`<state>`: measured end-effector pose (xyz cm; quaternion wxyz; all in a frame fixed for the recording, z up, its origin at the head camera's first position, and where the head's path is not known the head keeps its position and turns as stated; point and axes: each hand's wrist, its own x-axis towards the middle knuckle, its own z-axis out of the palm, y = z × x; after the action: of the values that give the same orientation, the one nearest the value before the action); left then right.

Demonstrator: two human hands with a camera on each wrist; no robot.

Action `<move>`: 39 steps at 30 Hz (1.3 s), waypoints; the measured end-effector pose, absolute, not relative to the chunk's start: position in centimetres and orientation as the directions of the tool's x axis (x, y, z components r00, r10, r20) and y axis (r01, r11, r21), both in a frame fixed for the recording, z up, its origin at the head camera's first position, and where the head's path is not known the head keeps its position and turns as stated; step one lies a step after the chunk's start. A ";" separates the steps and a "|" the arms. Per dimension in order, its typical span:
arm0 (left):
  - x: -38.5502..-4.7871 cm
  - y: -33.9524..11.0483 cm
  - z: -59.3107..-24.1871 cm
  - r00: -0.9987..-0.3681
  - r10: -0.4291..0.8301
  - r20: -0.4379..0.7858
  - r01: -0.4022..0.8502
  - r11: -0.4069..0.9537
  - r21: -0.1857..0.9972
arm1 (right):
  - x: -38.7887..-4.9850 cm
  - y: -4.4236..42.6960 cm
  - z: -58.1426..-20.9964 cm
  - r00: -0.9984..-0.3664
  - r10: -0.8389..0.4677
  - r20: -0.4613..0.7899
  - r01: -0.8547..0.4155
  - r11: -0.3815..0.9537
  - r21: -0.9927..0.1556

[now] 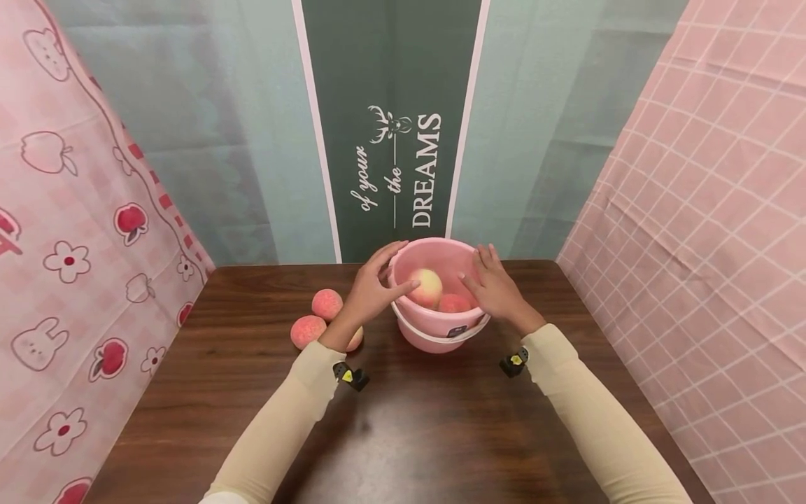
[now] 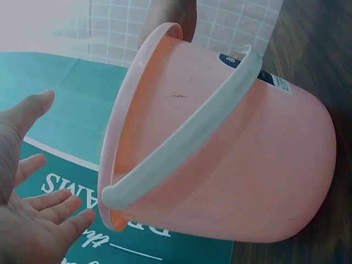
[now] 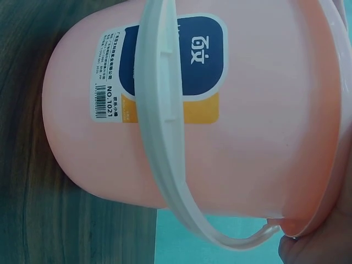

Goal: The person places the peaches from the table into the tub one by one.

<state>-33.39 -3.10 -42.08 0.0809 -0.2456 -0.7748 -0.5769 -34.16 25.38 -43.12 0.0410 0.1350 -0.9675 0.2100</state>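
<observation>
A pink bucket point(image 1: 434, 324) with a white handle point(image 2: 187, 137) stands upright on the table. Inside it lie a yellowish peach point(image 1: 425, 288) and a red-pink peach point(image 1: 454, 303). My left hand point(image 1: 373, 285) is at the left of the rim, fingers spread; in the left wrist view this hand point(image 2: 33, 192) holds nothing, with its fingertips close to the rim. At the right side, my right hand point(image 1: 500, 288) holds the rim, its thumb over the inside. The right wrist view shows part of that hand point(image 3: 324, 236) at the rim beside the handle's joint.
On the wooden table point(image 1: 428, 434), left of the bucket, are two pink peaches point(image 1: 327, 304) point(image 1: 308, 332) and a third peach point(image 1: 355, 339) partly hidden by my left wrist. A green cloth point(image 1: 390, 70) hangs behind; pink cloths hang at both sides.
</observation>
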 end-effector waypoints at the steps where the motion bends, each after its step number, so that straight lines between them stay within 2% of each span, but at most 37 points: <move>1: -33.4 -3.2 -42.1 -0.864 0.283 0.416 0.479 0.211 0.852 | -34.2 25.4 -43.1 -0.960 -0.246 0.136 -0.280 0.875 -0.394; 26: -32.3 -6.3 -43.3 -0.883 0.255 0.394 0.456 0.269 0.849 | -34.2 25.2 -43.1 -0.957 -0.256 0.140 -0.291 0.874 -0.390; 39: -32.0 -8.7 -46.0 -0.885 0.239 0.400 0.454 0.243 0.857 | -34.0 25.1 -42.9 -0.958 -0.252 0.137 -0.286 0.876 -0.388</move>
<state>-32.01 -8.73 -46.03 0.0934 -0.2213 -0.7829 -0.5738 -34.02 25.11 -42.87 0.0413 0.1390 -0.9676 0.2066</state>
